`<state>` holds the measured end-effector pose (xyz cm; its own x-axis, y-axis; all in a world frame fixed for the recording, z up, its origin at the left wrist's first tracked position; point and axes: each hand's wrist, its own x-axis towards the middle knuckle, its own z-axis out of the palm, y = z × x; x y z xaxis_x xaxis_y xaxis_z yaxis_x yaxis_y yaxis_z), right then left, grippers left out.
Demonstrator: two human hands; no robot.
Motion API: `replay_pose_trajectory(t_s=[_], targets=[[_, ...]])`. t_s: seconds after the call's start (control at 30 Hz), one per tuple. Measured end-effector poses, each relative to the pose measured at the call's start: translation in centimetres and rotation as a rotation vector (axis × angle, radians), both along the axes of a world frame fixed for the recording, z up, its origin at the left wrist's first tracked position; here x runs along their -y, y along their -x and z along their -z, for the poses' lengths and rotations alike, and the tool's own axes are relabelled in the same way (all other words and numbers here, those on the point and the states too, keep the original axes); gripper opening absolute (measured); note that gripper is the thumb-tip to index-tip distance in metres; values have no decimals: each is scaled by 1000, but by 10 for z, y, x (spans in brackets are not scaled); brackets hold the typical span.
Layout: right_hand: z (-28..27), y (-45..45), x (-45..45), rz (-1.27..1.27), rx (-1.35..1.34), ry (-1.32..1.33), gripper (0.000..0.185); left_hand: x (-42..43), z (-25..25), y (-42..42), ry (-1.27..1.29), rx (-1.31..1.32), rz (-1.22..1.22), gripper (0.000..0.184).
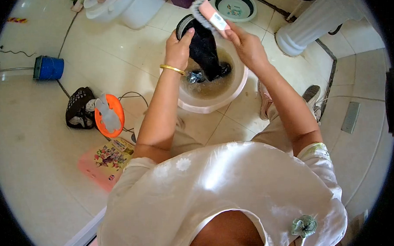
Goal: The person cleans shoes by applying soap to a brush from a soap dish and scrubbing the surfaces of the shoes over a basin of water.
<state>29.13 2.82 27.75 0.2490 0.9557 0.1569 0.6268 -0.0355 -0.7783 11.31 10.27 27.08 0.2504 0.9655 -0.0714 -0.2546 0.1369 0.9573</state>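
Observation:
My left hand [178,49] is closed round the top of a wet black item [201,48] with a pale, curved edge; whether it is a shoe or cloth I cannot tell. Its lower end reaches into murky, foamy water in a pale pink basin [199,109] on the floor. A shiny dark patch [196,76] shows at the water's surface. My right hand [248,48] grips a scrubbing brush [210,17] by its pink and white handle. The grey bristles face the black item's upper end, close to or touching it.
A white-green basin [236,6] and a white tub [143,10] stand behind. Left lie a blue container with a long handle [48,68], a black bag [79,108], an orange-rimmed item [114,115] and a pink printed bag [106,162]. A white column [309,23] stands right.

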Motion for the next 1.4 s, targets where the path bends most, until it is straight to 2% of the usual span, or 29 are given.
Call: replay_pose_trajectory(t_s=[0.1,0.13,0.3,0.33,0.4,0.43,0.5,0.53,0.6,0.67,0.7,0.73,0.77,0.8,0.87,0.97,1.07,1.1,1.13,1.23,1.3,1.4], targets=[[-28,26,16,-95,244,-39,49,1,16,-1,-174,-229,8,27],[-27,27,18,-120,297,-23,51,2,20,-2,-152,-199,19,27],[-13,7,0,-8,191,202,55,0,16,-5,-115,-178,-14,31],[-13,7,-2,13,160,250,56,0,11,-3,-141,-248,-12,31],[-30,22,18,-47,169,144,54,-1,4,1,-192,-381,-3,33],[-25,25,22,-83,210,88,54,-4,13,3,-114,-367,41,33],[-14,24,20,-98,215,-45,56,0,16,1,-219,-387,-20,32],[-14,21,16,-79,185,64,57,3,12,-1,-233,-430,-48,31],[-16,9,3,-41,137,275,59,-2,14,-4,-180,-321,-24,30],[4,-1,-3,-3,71,218,61,0,13,-4,-142,-182,-23,29],[6,1,-1,-7,62,194,61,-3,13,-1,-148,-193,-14,29],[-3,4,2,-13,61,171,62,-7,15,1,-151,-197,-8,29],[-17,11,9,-53,89,262,62,-9,18,2,-151,-197,-8,29],[-22,20,18,-66,156,74,60,-7,17,2,-149,-200,-11,29],[-22,23,21,-111,92,8,56,2,10,2,-160,-274,-14,33],[-5,3,3,-20,33,308,53,-1,17,0,-212,-238,-6,31],[-5,2,4,-71,-71,270,52,1,9,-1,-80,-5,-20,29],[-24,13,13,-101,-71,188,52,-3,9,3,-57,7,17,29],[-27,21,17,-140,-12,-47,52,-5,11,3,-53,29,25,30],[-16,18,14,-64,-45,130,50,-2,9,4,-37,63,31,28],[-11,7,13,-37,-109,283,49,0,1,6,-35,193,45,27],[22,-4,6,-108,-85,391,48,-7,-8,16,-9,311,27,27]])
